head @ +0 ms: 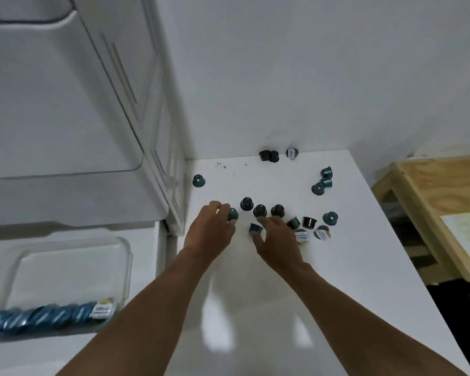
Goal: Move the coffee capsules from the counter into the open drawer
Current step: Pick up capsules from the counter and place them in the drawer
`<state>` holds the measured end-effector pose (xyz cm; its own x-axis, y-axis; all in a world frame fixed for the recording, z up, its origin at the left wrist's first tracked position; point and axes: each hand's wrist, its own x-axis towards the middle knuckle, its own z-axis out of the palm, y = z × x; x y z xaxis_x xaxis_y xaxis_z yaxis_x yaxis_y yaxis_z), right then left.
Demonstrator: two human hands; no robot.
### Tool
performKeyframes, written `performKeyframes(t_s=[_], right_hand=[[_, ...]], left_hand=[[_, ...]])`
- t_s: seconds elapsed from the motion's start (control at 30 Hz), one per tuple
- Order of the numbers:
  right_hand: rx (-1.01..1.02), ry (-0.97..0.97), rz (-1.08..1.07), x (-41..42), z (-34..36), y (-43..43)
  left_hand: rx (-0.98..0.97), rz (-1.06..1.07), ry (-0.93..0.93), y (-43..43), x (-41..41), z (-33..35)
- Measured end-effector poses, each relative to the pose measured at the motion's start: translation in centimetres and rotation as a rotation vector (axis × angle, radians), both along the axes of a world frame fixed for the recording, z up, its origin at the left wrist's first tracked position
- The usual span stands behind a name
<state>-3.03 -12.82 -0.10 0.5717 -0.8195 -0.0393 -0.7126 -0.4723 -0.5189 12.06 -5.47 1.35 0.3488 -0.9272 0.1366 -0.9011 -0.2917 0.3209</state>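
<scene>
Several dark and teal coffee capsules lie scattered on the white counter (255, 308). My left hand (209, 234) has its fingertips closed on a teal capsule (232, 214) that stands on the counter. My right hand (278, 241) pinches another capsule (255, 228) between thumb and forefinger. Three dark capsules (260, 210) stand just beyond both hands. More capsules sit at the right (330, 218), the far right (323, 181), the back wall (269, 156) and alone at the far left (198, 181). The open drawer (144, 270) at lower left holds a row of teal capsules (46, 317).
A clear plastic tray (65, 248) lines the drawer. White cabinet fronts (65, 104) rise above it, left of the counter. A wooden table (440, 183) stands past the counter's right edge. The white wall (310, 77) closes the back.
</scene>
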Motion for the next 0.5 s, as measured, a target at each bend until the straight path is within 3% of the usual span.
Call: performKeyframes(t_s=[0.5], right_hand=[[0.121, 0.107, -0.038, 3.8, -5.0, -3.1]], left_hand=[[0.235, -0.02, 0.191, -5.9, 3.1, -6.3]])
